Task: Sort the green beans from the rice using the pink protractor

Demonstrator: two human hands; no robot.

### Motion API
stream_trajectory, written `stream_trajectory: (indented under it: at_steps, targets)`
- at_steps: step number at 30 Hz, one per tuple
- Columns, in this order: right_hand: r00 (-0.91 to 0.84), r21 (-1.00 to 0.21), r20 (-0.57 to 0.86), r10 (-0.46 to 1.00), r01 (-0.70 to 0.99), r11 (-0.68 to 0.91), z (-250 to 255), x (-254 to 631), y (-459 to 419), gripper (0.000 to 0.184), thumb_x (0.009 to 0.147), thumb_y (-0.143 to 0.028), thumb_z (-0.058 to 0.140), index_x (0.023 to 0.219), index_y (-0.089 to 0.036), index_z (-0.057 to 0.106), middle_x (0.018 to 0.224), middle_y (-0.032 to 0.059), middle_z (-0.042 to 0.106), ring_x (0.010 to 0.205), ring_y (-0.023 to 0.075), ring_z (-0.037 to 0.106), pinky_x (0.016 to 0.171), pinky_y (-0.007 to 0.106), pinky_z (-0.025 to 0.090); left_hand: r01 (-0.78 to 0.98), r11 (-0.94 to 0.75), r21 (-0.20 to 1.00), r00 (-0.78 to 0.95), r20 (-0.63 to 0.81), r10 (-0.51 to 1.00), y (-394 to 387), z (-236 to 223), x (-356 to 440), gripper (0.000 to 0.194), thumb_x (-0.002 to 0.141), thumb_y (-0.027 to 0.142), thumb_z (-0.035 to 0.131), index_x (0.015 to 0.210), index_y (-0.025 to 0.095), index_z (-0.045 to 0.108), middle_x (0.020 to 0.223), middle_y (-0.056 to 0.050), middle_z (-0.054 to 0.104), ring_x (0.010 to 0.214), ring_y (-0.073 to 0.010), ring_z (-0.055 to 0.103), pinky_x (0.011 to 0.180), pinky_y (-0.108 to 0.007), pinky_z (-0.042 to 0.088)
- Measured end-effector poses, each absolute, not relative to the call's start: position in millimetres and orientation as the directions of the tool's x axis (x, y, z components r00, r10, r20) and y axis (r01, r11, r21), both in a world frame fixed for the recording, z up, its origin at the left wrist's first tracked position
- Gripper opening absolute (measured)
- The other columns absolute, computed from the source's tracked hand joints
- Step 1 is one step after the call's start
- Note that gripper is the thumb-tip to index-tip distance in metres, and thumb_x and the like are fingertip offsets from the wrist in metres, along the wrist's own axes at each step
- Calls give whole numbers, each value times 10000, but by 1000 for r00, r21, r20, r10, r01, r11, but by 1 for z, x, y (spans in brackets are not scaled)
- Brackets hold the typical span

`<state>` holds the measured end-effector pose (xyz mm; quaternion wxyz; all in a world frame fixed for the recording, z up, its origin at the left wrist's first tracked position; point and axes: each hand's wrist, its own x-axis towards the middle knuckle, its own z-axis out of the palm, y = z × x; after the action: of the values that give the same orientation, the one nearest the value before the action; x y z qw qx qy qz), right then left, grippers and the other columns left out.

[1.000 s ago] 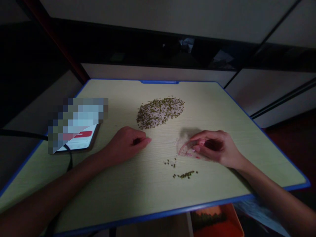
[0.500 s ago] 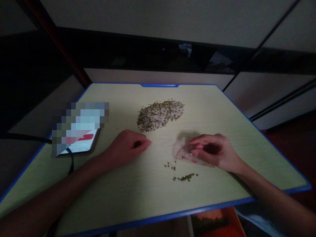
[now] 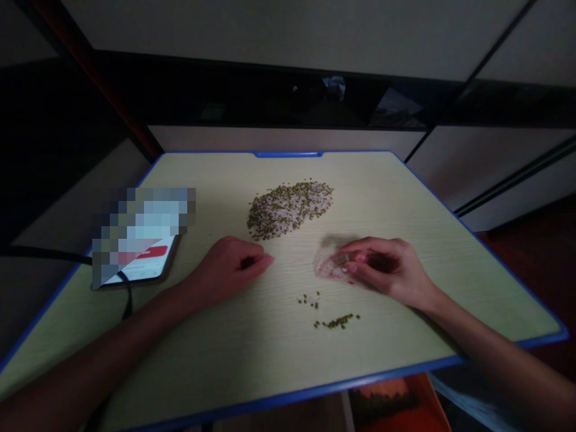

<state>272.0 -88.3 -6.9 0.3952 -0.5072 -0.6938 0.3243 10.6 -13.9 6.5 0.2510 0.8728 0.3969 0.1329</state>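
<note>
My left hand (image 3: 234, 264) rests on the table in a loose fist, thumb against the curled forefinger, with nothing visible in it. My right hand (image 3: 387, 267) pinches a clear plastic protractor (image 3: 330, 264) with red markings between thumb and fingers, tilted just over the tabletop. Beyond both hands lies a pile of small green beans mixed with pale grains (image 3: 290, 207). Nearer me, below the protractor, are a few scattered beans with pale grains (image 3: 310, 299) and a short row of green beans (image 3: 337, 322).
A phone (image 3: 155, 264) with a lit, partly blurred screen lies at the left, with a black cable (image 3: 130, 294) beside it. The pale table (image 3: 216, 372) has a blue edge. Cabinet fronts (image 3: 288, 30) stand behind it; an orange container (image 3: 423, 402) sits below its front edge.
The protractor has tilted and shifted slightly left in my right hand's pinch. My left hand has stayed in place, and the bean groups look the same.
</note>
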Motion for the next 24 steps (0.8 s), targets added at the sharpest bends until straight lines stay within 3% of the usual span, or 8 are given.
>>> stream_trajectory:
  at_steps: [5, 11, 24]
  targets:
    - [-287, -805, 289, 913, 443, 394, -6, 272, -89, 197, 778, -168, 606, 952, -104, 672, 748, 73, 670, 535, 99, 518, 457, 215, 396, 627, -551, 551, 646, 28, 763, -14, 8, 11, 384, 780, 344, 408, 456, 168, 297, 433, 58, 271, 426, -55, 283, 453, -196, 212]
    - [-378, -680, 407, 831, 482, 553, -2, 271, -84, 193, 807, -153, 586, 978, -128, 672, 742, 57, 677, 632, 126, 557, 574, 258, 432, 634, -546, 548, 642, 20, 766, -13, 9, 11, 384, 777, 352, 407, 456, 169, 304, 437, 55, 283, 431, -57, 289, 457, -198, 219]
    - [-460, -687, 408, 789, 414, 597, 1, 273, -83, 161, 815, -137, 576, 943, -129, 673, 706, 50, 676, 640, 147, 558, 612, 307, 416, 640, -556, 530, 645, 22, 764, -14, 10, 11, 390, 784, 346, 410, 451, 170, 308, 432, 59, 270, 430, -58, 286, 453, -198, 224]
